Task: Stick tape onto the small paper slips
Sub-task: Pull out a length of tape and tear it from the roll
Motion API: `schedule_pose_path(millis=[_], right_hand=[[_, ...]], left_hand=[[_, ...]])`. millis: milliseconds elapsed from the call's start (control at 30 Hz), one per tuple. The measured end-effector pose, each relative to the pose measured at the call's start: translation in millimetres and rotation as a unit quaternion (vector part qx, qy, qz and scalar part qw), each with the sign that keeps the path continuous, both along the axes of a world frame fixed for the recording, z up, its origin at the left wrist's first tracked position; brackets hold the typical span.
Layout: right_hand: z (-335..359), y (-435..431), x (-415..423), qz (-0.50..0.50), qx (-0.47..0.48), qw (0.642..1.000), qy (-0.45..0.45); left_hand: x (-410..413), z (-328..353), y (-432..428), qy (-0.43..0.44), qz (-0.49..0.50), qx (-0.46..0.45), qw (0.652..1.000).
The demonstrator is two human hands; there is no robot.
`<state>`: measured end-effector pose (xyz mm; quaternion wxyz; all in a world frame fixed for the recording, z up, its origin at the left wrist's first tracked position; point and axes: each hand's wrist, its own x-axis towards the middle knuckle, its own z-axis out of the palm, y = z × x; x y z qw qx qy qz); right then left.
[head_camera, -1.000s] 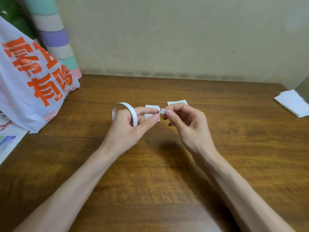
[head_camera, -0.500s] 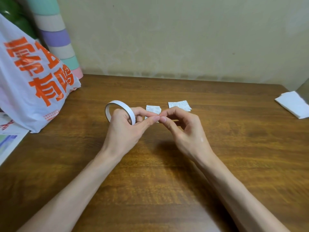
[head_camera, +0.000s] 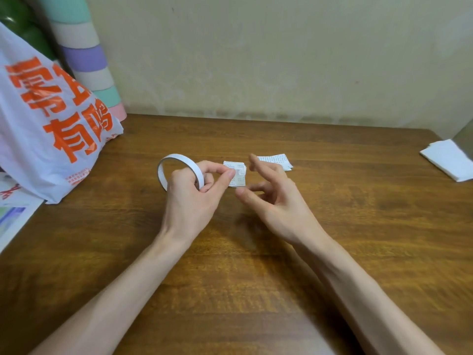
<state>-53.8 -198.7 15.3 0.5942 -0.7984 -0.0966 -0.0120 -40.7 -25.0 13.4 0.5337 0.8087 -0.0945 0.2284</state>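
Tape roll (head_camera: 195,171) showing plain white, inner face looking greyer. Nearer paper slips (head_camera: 240,181) showing white, carrying rows of tiny faint print; farther slips (head_camera: 275,160) looking same. Table (head_camera: 384,213) showing warm brown, darker wood grain streaking across. Plastic bag (head_camera: 38,149) showing white, bearing big orange characters. Striped cylinder (head_camera: 84,57) wearing bands: teal, cream, purple, cream, teal, pink. Folded tissue (head_camera: 448,160) showing white. Wall (head_camera: 256,60) looking pale beige, blotchy staining running along base.

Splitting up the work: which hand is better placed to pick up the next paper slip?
Right. The right hand holds nothing, its fingers are open, and it is close to the paper slips. The left hand is gripping the tape roll.
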Motion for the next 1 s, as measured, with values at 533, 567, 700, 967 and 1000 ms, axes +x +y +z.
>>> schedule_pose_path(millis=[533,567,700,967,1000], right_hand=[[-1.6,-2.2,-4.7,-0.093,-0.079,0.969,-0.215],[-1.6,-2.6,-4.5,-0.102,-0.081,0.968,-0.216],[-1.6,-3.5,-3.7,-0.131,-0.086,0.962,-0.222],[-1.9,-5.2,-4.1,-0.143,-0.105,0.957,-0.228],[-1.5,-5.2,-4.3,-0.143,-0.103,0.958,-0.227]], left_hand=[[-3.9,3.0,-1.3,0.09,-0.115,-0.051,0.988],[-4.1,3.5,-1.8,0.088,-0.116,-0.049,0.988],[-5.8,5.3,-2.3,0.073,-0.123,-0.036,0.989],[-7.2,6.8,-2.3,0.069,-0.133,-0.031,0.988],[-7.2,6.4,-2.1,0.068,-0.132,-0.028,0.989]])
